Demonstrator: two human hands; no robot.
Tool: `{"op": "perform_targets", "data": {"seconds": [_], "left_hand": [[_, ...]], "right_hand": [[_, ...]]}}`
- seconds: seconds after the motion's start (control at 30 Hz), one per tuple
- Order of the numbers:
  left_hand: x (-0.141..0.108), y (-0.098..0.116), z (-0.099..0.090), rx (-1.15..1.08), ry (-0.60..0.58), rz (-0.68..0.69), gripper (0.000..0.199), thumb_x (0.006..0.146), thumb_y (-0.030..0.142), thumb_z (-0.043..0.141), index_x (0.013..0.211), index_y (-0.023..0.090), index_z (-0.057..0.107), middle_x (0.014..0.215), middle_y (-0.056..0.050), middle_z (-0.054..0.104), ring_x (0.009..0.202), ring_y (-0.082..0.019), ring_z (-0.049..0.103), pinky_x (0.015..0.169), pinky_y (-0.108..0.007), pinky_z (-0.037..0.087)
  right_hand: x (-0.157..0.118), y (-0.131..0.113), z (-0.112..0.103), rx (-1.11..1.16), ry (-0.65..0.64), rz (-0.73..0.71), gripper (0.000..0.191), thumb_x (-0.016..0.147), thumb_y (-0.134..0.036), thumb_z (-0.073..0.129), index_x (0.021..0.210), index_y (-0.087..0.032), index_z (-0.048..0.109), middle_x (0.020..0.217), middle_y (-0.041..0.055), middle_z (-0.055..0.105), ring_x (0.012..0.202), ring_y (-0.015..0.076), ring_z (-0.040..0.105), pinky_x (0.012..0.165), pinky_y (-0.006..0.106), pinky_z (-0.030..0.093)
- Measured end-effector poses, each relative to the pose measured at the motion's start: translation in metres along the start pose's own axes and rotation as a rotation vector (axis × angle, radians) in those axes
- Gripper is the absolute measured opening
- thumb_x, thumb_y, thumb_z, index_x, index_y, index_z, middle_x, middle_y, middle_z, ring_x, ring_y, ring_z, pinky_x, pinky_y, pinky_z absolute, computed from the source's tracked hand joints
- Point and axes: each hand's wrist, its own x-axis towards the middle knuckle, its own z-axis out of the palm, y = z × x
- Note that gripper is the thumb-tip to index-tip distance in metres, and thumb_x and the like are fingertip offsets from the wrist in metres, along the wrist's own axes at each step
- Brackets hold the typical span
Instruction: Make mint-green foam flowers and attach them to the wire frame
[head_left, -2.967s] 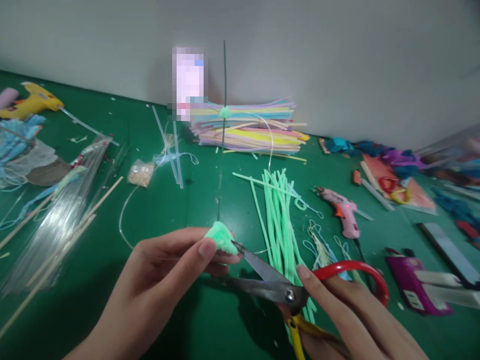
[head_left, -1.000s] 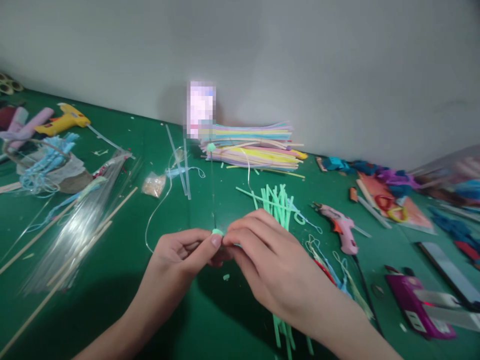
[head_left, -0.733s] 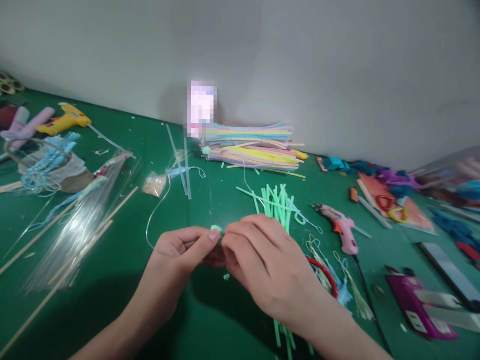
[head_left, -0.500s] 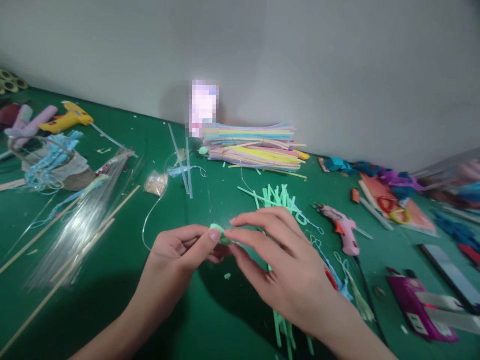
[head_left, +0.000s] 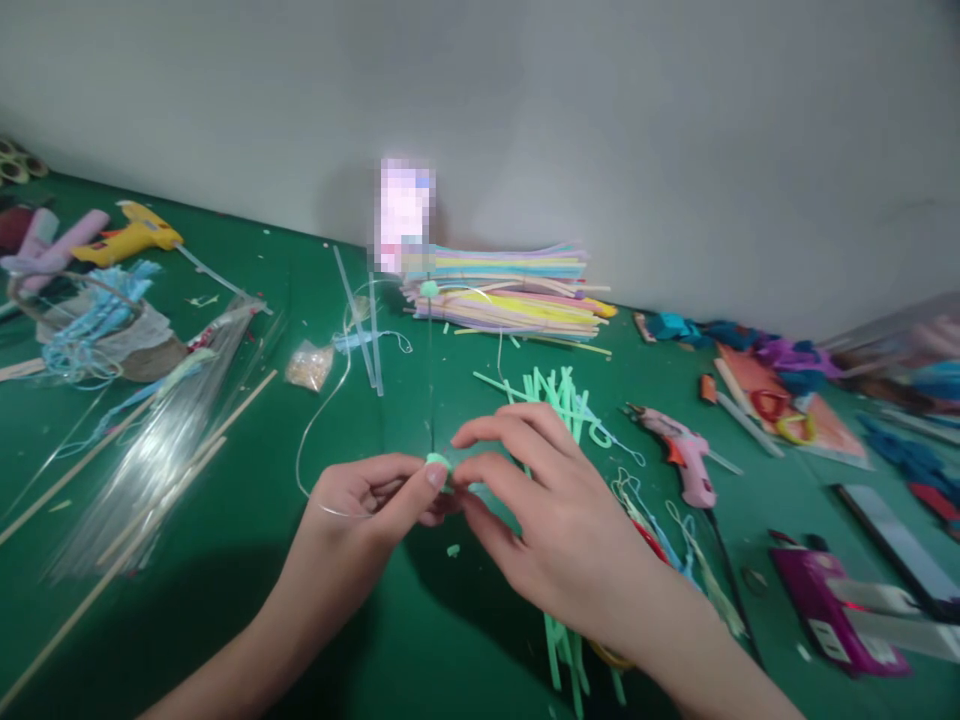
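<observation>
My left hand [head_left: 375, 500] pinches a small pale-green piece [head_left: 438, 460] between thumb and fingers; its kind is hard to make out. Thumb and forefinger of my right hand [head_left: 540, 500] close on the same piece from the right, their tips partly hiding it. A thin dark stem [head_left: 430, 380] rises from the piece towards a small green ball [head_left: 428, 289]. Looping out around my left hand is a clear thread [head_left: 300, 450]. Beyond and beneath my right hand lies a bunch of light-green strips [head_left: 559, 390].
Bundled pastel strips [head_left: 510, 300] lie against the wall beside a blurred bright phone-like object [head_left: 405, 210]. To the right are a pink glue gun [head_left: 686, 455] and a magenta device [head_left: 832, 610]. At left are a yellow glue gun [head_left: 135, 235], a basket [head_left: 150, 345] and clear rods [head_left: 172, 430].
The stem and green ball now stand upright above my hands; the ball has shifted right and slightly up. The clear thread's loop has moved. My hands stay nearly in place.
</observation>
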Motion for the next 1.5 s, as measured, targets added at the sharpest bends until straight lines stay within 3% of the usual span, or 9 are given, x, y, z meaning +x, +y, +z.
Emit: {"op": "perform_targets", "data": {"seconds": [0.17, 0.4, 0.7, 1.0, 1.2, 1.37, 1.5], "left_hand": [[-0.002, -0.002, 0.003, 0.078, -0.013, -0.006, 0.020, 0.084, 0.037, 0.072, 0.080, 0.020, 0.080, 0.072, -0.003, 0.077, 0.072, -0.018, 0.071, 0.066, -0.021, 0.054], [0.000, 0.001, 0.003, 0.046, -0.060, -0.047, 0.027, 0.085, 0.039, 0.067, 0.073, 0.017, 0.078, 0.068, -0.004, 0.073, 0.068, -0.017, 0.066, 0.065, -0.023, 0.051], [0.001, 0.003, 0.001, -0.014, -0.067, -0.089, 0.020, 0.081, 0.036, 0.073, 0.071, 0.018, 0.076, 0.067, -0.002, 0.070, 0.069, -0.016, 0.065, 0.067, -0.021, 0.050], [0.002, 0.001, 0.002, -0.034, -0.079, -0.083, 0.020, 0.080, 0.032, 0.072, 0.066, 0.018, 0.070, 0.066, -0.001, 0.069, 0.068, -0.015, 0.063, 0.065, -0.020, 0.049], [0.000, -0.002, 0.001, -0.087, -0.081, -0.105, 0.019, 0.080, 0.030, 0.072, 0.066, 0.018, 0.068, 0.065, 0.000, 0.066, 0.070, -0.016, 0.063, 0.069, -0.023, 0.050], [0.001, -0.002, 0.000, -0.075, -0.060, -0.087, 0.018, 0.080, 0.031, 0.074, 0.069, 0.018, 0.073, 0.065, -0.001, 0.068, 0.070, -0.017, 0.063, 0.068, -0.023, 0.050], [0.000, 0.003, 0.000, -0.041, -0.009, -0.082, 0.019, 0.081, 0.037, 0.074, 0.081, 0.018, 0.080, 0.075, -0.003, 0.076, 0.076, -0.019, 0.069, 0.073, -0.024, 0.053]], "right_hand": [[0.006, 0.006, -0.011, 0.015, -0.198, -0.005, 0.016, 0.095, -0.014, 0.054, 0.090, -0.015, 0.069, 0.119, 0.0098, 0.064, 0.118, 0.0255, 0.046, 0.099, 0.044, 0.049], [0.007, 0.012, -0.013, -0.087, -0.214, -0.141, 0.013, 0.092, -0.011, 0.055, 0.090, -0.015, 0.067, 0.126, 0.0106, 0.062, 0.124, 0.0299, 0.046, 0.098, 0.048, 0.048], [0.004, 0.006, -0.007, -0.216, -0.084, -0.234, 0.020, 0.098, -0.011, 0.050, 0.089, -0.013, 0.068, 0.119, 0.0100, 0.067, 0.129, 0.0283, 0.046, 0.102, 0.042, 0.044], [0.009, 0.007, -0.007, -0.276, -0.104, -0.284, 0.017, 0.096, -0.017, 0.056, 0.087, -0.012, 0.070, 0.116, 0.0119, 0.067, 0.128, 0.0298, 0.047, 0.101, 0.043, 0.045], [0.006, 0.005, 0.001, -0.315, -0.023, -0.358, 0.016, 0.096, -0.012, 0.056, 0.090, -0.011, 0.071, 0.115, 0.0120, 0.067, 0.127, 0.0285, 0.047, 0.100, 0.042, 0.044], [0.003, 0.005, 0.004, -0.280, 0.047, -0.319, 0.022, 0.098, -0.010, 0.050, 0.092, -0.013, 0.072, 0.114, 0.0092, 0.070, 0.126, 0.0253, 0.049, 0.102, 0.040, 0.043], [0.003, 0.005, -0.001, -0.209, 0.045, -0.206, 0.013, 0.095, -0.015, 0.059, 0.093, -0.016, 0.072, 0.114, 0.0078, 0.071, 0.129, 0.0287, 0.049, 0.103, 0.044, 0.043]]}}
